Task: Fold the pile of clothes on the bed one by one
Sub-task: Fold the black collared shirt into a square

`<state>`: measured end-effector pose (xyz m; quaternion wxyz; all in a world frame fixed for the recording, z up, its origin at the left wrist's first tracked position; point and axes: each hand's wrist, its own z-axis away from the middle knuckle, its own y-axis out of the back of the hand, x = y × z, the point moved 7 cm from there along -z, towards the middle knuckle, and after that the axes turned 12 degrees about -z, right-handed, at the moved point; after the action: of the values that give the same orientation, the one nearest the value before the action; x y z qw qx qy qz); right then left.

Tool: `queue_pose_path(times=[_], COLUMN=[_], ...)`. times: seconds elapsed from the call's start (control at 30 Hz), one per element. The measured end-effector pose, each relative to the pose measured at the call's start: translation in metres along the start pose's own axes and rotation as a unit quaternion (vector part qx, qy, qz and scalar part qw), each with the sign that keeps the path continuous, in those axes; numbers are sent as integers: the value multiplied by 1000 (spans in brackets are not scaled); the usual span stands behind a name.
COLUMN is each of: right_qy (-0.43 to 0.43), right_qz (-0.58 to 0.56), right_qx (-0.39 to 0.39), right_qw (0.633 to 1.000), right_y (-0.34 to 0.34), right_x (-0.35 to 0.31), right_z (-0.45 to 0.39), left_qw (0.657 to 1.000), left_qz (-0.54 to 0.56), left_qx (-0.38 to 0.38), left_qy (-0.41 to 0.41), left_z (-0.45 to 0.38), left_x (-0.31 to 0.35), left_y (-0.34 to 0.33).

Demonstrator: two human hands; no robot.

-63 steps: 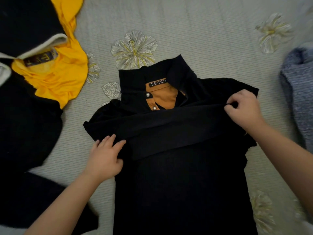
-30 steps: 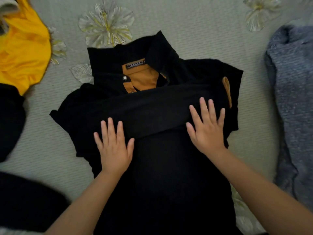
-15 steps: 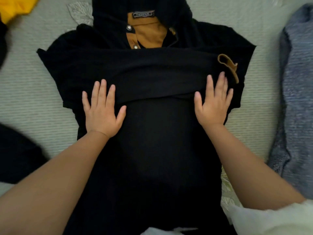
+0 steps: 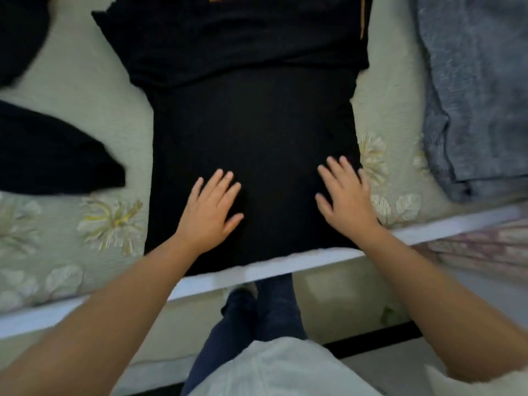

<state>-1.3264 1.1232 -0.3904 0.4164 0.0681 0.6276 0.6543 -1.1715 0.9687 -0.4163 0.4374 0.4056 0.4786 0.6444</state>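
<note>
So the long black knit garment (image 4: 251, 144) lies flat down the middle of the pale green floral bedspread (image 4: 94, 90), its hem reaching right to the white front edge of the bed (image 4: 314, 260). Bare strips of bedspread run along both its sides. A grey-blue fuzzy garment (image 4: 474, 95) sits off to the right, dark black clothes (image 4: 48, 155) to the left, both apart from it. Left hand (image 4: 210, 212) and right hand (image 4: 347, 200) press flat on the lower part, fingers straight and spread, gripping nothing.
</note>
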Motion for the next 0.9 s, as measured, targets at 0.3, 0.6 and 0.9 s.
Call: queue_pose_path(times=[0.3, 0.6, 0.9], right_qy=[-9, 130, 93], right_qz=[200, 210, 62], right_qx=[-132, -42, 55], right_qw=[971, 968, 992], right_y=[-56, -42, -1], right_x=[39, 44, 48], right_z=[92, 72, 72], left_qw=[990, 991, 988], left_qz=[-125, -131, 50], left_qx=[-69, -10, 26], left_qy=[-1, -23, 141], left_z=[95, 96, 98], left_x=[9, 5, -36], left_y=[-41, -44, -25])
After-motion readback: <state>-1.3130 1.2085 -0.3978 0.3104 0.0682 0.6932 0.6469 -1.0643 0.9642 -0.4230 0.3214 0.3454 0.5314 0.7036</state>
